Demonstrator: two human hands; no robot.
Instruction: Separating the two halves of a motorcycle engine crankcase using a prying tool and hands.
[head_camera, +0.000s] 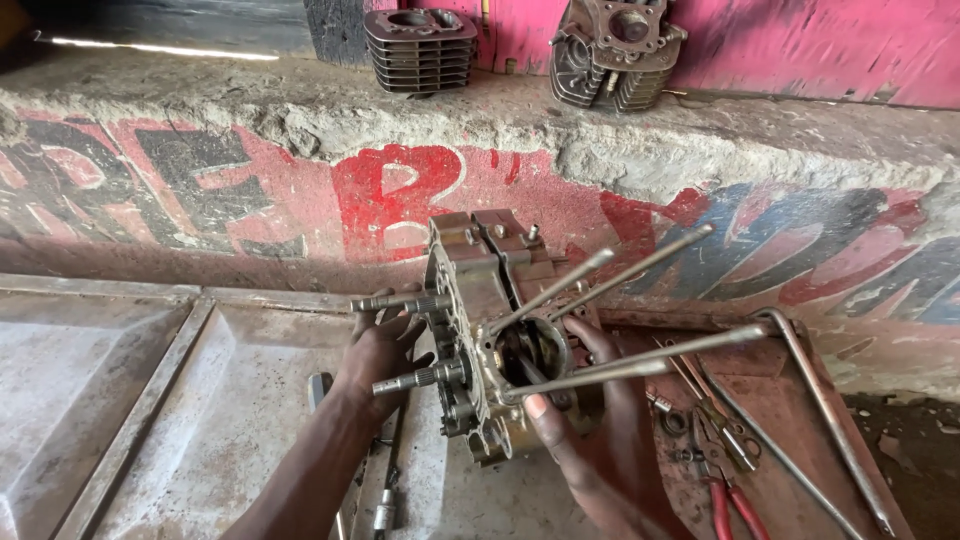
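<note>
Both hands (480, 400) cradling engine crankcase (490, 330)

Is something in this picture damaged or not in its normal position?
The four long studs on the engine crankcase splay apart instead of running parallel. The finned cylinder and cylinder head sit detached on the ledge.
</note>
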